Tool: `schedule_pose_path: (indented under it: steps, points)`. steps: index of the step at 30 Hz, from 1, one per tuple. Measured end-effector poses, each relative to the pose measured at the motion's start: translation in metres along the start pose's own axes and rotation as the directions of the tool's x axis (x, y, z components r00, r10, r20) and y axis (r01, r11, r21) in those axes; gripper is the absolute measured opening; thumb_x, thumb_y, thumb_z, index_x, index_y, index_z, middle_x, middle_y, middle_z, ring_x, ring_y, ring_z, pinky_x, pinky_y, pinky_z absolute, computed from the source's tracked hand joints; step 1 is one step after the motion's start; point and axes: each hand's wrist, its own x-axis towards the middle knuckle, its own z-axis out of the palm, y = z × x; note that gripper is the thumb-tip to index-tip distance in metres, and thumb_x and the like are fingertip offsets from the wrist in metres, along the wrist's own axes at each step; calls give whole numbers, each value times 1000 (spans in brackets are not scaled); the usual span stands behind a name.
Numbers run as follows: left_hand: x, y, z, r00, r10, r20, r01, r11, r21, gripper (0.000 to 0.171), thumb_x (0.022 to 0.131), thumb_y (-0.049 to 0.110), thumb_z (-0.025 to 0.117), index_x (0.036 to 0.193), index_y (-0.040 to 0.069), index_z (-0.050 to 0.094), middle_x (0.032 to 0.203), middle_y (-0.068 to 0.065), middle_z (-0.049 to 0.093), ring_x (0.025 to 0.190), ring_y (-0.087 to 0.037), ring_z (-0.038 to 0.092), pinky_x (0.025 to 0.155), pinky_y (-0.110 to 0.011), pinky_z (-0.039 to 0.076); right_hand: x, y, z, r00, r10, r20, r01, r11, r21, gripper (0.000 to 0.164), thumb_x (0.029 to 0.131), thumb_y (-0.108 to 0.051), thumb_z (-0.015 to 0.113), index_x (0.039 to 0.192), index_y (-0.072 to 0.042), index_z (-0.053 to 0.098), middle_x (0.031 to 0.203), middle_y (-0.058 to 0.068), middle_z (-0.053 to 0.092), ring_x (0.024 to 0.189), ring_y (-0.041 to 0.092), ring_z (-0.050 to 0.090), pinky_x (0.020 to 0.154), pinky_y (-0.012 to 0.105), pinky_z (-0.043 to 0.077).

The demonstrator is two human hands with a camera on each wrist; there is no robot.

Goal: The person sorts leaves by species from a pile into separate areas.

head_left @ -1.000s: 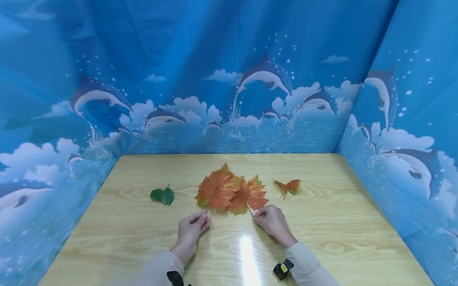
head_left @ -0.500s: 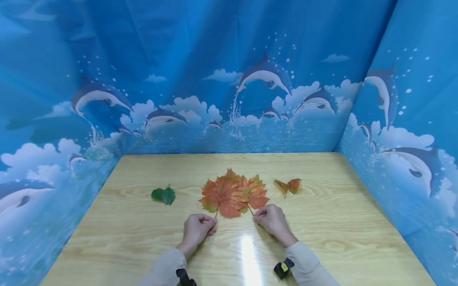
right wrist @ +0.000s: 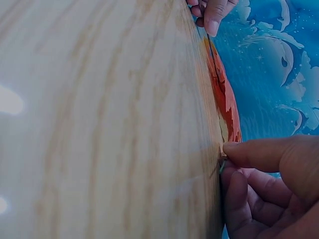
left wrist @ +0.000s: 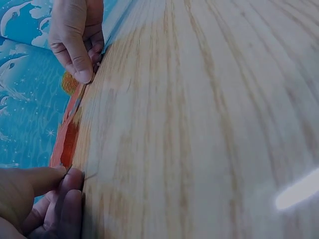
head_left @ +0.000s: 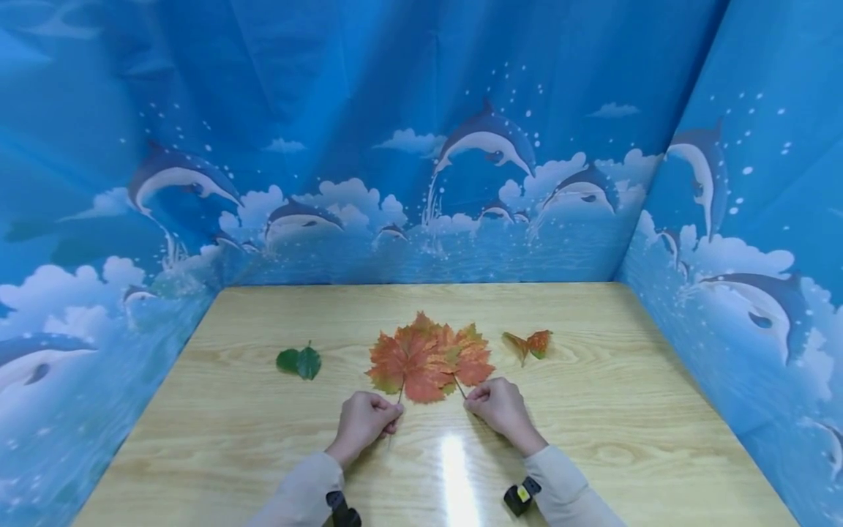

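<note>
Two orange-red maple-like leaves with yellow-green edges lie overlapping in the middle of the table in the head view. The left leaf (head_left: 408, 359) covers part of the right leaf (head_left: 473, 355). My left hand (head_left: 366, 423) pinches the left leaf's thin stem between thumb and forefinger. On the other side, my right hand (head_left: 502, 408) pinches the right leaf's stem the same way. Both wrist views show the leaves nearly edge-on, low against the wood, with the stem ends poking past the fingertips. The remaining fingers of each hand are curled in below the pinch.
Dark green leaves (head_left: 300, 361) lie to the left on the wooden table (head_left: 263, 454). Small orange-brown leaves (head_left: 530, 345) lie to the right. A blue dolphin-print curtain (head_left: 369, 146) rises behind the table and along its sides.
My left hand has moved right, bringing the left leaf lower and further over the right leaf. Most of this happened in the first half second. The right hand has stayed nearly still.
</note>
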Motion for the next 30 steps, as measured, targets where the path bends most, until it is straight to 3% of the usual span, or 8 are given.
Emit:
schedule_pose_path:
  steps: [10,20,24,30]
  points:
    - [1,2,0,1000,-14,-8,14,999,37,22,85,19,74,67,7,71,54,1,63,47,-9,60,44,-24,51,0,0,1,1000,5,-3,-5,1000,-3,6,77,-9,78,72,-10,74,64,-4,66,57,8,58,58,28,51]
    - [1,6,-6,996,90,3,-89,982,166,21,79,20,79,63,10,71,49,3,62,45,-9,57,45,-21,42,-2,0,-1,1000,-8,-1,8,1000,3,6,77,-10,78,73,-9,74,65,-4,66,58,8,57,57,27,50]
    - [0,5,-10,995,93,22,-95,984,151,17,78,18,80,67,8,72,53,2,64,48,-10,60,48,-22,47,-2,0,-1,1000,-11,4,11,1000,14,6,77,-10,78,74,-9,74,66,-3,66,58,8,58,58,27,50]
    - [-2,3,-14,999,45,31,-48,993,109,14,78,16,79,71,6,72,57,0,65,49,-10,61,47,-24,51,-2,1,-1,1000,-7,14,7,1000,22,6,79,-11,78,74,-9,74,66,-3,66,59,8,58,58,27,50]
